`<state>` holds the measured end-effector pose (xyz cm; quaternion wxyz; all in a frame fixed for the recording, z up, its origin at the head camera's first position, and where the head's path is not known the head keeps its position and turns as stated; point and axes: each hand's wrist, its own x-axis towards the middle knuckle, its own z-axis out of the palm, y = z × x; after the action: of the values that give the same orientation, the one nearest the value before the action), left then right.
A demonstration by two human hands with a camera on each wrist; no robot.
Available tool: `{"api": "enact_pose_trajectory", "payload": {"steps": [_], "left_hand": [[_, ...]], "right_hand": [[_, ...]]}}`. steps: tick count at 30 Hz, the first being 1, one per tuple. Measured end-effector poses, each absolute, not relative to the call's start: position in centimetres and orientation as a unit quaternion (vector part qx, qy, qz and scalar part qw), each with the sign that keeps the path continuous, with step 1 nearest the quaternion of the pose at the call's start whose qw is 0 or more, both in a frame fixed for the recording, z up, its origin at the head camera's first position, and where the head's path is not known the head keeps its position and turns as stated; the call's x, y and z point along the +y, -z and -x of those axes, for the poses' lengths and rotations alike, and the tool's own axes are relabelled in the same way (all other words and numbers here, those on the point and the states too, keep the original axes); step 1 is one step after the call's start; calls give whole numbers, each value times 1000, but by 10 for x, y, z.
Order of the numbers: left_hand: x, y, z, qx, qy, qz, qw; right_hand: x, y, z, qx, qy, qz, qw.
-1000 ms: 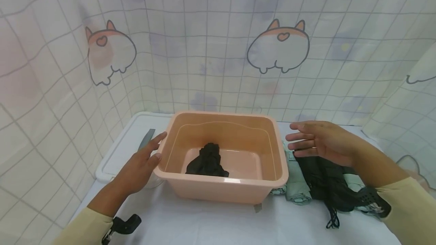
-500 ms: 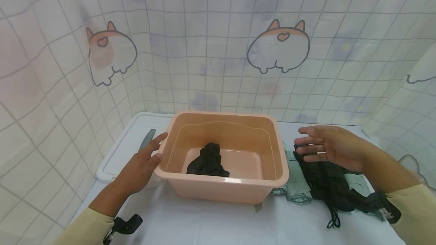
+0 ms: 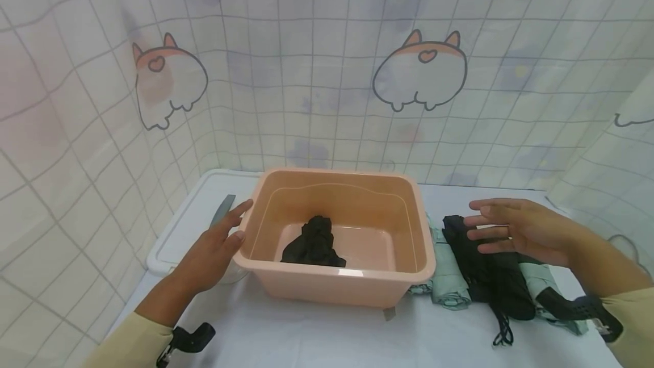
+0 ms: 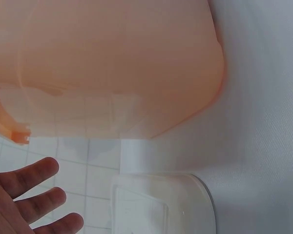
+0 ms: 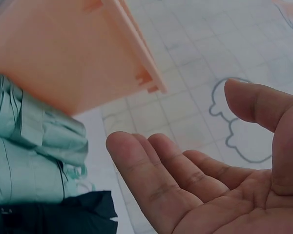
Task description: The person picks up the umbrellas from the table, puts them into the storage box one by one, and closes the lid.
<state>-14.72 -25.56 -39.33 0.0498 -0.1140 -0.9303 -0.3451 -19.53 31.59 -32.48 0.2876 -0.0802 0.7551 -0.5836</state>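
A peach plastic basin (image 3: 327, 288) stands mid-table with a crumpled black cloth (image 3: 314, 243) lying inside. My left hand (image 3: 209, 254) is at its left rim, index finger and thumb at the edge; in the left wrist view the other fingers (image 4: 44, 202) spread straight beside the basin wall. To the right of the basin lie rolled mint-green bundles (image 3: 449, 277) and black bundles (image 3: 511, 288), one with dangling cords. Above the black ones hovers my right hand (image 3: 526, 229), palm facing the basin, fingers extended, holding nothing. The right wrist view shows its fingers and thumb apart.
Behind the left hand lies a white lid-like board (image 3: 176, 237) with a grey flat strip (image 3: 222, 210) over it. A clear round container (image 3: 232, 273) is partly hidden near the basin's left side. A grid-patterned curtain (image 3: 327, 72) hangs around the table.
My right hand has moved rightward and slightly down, away from the basin's right rim and over the black bundles. My left hand has stayed at the left rim.
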Motion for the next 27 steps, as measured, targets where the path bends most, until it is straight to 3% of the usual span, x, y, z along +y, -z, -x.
{"api": "enact_pose_trajectory", "payload": {"steps": [27], "left_hand": [[-256,397,148,-928,350,114,51]], "right_hand": [[384,359,204,827,509,35,236]]}}
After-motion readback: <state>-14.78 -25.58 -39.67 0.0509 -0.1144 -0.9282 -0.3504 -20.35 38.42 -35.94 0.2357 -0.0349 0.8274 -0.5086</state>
